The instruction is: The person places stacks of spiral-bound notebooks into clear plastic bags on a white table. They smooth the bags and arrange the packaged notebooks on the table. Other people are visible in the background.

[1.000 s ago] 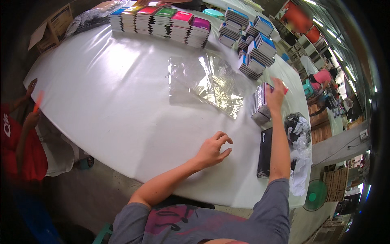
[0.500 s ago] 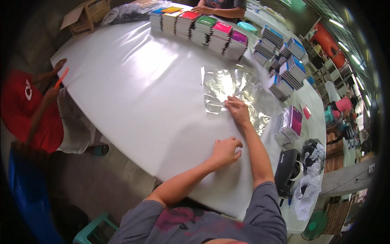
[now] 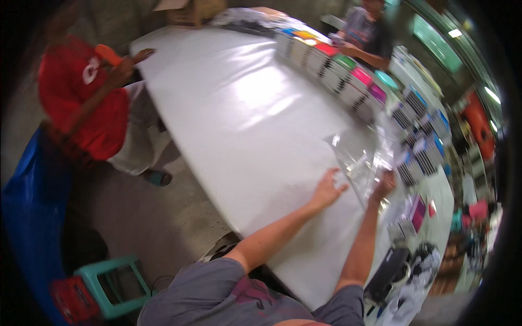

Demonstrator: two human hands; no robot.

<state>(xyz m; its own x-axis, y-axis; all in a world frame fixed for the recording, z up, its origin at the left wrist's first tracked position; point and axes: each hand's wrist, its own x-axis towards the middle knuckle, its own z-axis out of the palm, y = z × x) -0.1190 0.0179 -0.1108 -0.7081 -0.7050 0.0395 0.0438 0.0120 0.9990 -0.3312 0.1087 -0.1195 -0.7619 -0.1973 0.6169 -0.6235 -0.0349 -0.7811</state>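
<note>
A clear plastic bag (image 3: 356, 155) is lifted over the right part of the white-covered table (image 3: 234, 141). My right hand (image 3: 385, 185) pinches its near edge with the fingers closed. Just left of the bag, my left hand (image 3: 328, 190) is held above the table with thumb and fingers apart and nothing in it. Beside my right forearm stands a small stack of purple-covered spiral notebooks (image 3: 408, 218). Motion blurs the bag and my right fingertips a little.
A row of notebook stacks (image 3: 336, 68) in several colours lines the far side, with blue notebook stacks (image 3: 421, 144) at right. A black tape dispenser (image 3: 387, 271) is near my right arm. One person in red (image 3: 81, 103) sits at left; another person (image 3: 370, 35) is across the table.
My view has turned, shifting the scene. My right hand has picked up the plastic bag, which lay flat before. My left hand has moved toward the bag and spread its fingers.
</note>
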